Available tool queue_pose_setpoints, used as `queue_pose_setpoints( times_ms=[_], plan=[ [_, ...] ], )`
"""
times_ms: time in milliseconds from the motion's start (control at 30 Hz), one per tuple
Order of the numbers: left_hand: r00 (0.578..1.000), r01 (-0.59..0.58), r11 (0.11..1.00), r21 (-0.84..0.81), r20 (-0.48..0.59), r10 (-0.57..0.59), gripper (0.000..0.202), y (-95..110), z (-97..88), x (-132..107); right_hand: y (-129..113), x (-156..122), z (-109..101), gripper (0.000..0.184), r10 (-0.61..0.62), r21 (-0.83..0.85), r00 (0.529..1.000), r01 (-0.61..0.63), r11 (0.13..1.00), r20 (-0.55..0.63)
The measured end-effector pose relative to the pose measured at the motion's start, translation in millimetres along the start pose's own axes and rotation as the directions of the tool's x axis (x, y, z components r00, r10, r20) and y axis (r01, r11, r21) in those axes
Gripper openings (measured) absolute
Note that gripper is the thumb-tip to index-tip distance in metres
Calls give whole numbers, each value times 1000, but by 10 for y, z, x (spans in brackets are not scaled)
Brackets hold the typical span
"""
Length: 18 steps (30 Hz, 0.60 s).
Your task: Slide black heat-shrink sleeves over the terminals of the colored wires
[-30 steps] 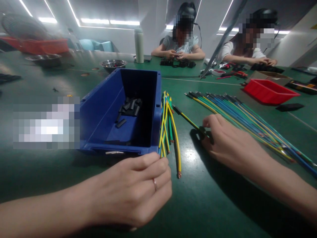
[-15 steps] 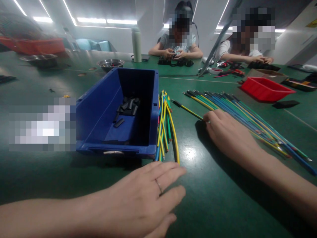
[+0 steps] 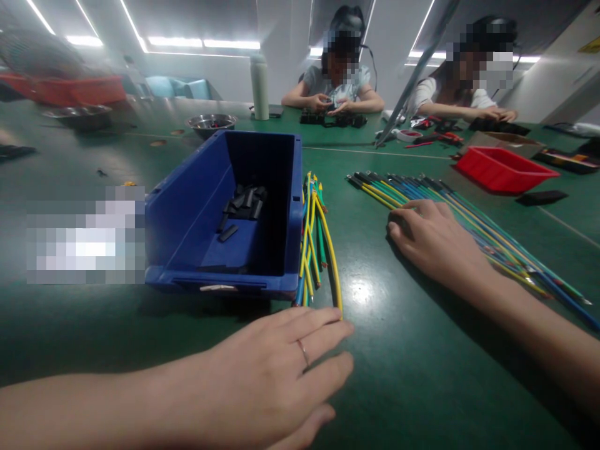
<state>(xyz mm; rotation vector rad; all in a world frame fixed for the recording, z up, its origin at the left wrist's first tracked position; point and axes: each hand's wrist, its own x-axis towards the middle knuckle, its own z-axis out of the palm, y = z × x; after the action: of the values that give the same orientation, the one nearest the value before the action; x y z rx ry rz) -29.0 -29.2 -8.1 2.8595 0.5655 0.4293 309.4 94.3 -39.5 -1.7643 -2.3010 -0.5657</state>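
Note:
My left hand (image 3: 276, 381) lies flat on the green table (image 3: 398, 362) with its fingers stretched out, fingertips at the near ends of a small bundle of yellow, green and blue wires (image 3: 315, 240). That bundle lies beside a blue bin (image 3: 187, 219) holding short black tube pieces (image 3: 244, 203). My right hand (image 3: 434, 237) rests palm down with its fingers laid over the near side of a long row of blue, green and yellow wires (image 3: 473, 219). Neither hand grips anything that I can see.
Two other people sit at the far side, hands on dark parts. A red tray (image 3: 504, 169) stands at the right. A pale bottle (image 3: 259, 87) and a metal bowl (image 3: 210, 122) stand behind the bin. A slanted metal bar (image 3: 412, 75) rises at the back.
My right hand pushed the single yellow-green wire to the right into the long row and now lies over it. My left hand opened from a loose curl and laid flat.

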Motion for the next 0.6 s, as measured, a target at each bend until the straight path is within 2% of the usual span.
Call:
queue_pose_setpoints(
  times_ms=[167, 400, 500, 600],
  plan=[
    [999, -31, 999, -25, -27, 30, 37, -38, 14, -19, 96, 29, 9, 56, -52, 13, 998, 51, 999, 31],
    [998, -38, 999, -15, -56, 37, 35, -46, 14, 6, 195, 52, 69, 53, -45, 73, 999, 44, 996, 20],
    [994, -95, 995, -2, -55, 94, 29, -42, -5, 17, 161, 63, 35, 51, -65, 64, 998, 64, 996, 10],
    [988, -145, 989, 8, -47, 145, 25, -56, -17, 15, 18, 58, -48, 44, -109, 117, 993, 114, 987, -47]
  ],
)
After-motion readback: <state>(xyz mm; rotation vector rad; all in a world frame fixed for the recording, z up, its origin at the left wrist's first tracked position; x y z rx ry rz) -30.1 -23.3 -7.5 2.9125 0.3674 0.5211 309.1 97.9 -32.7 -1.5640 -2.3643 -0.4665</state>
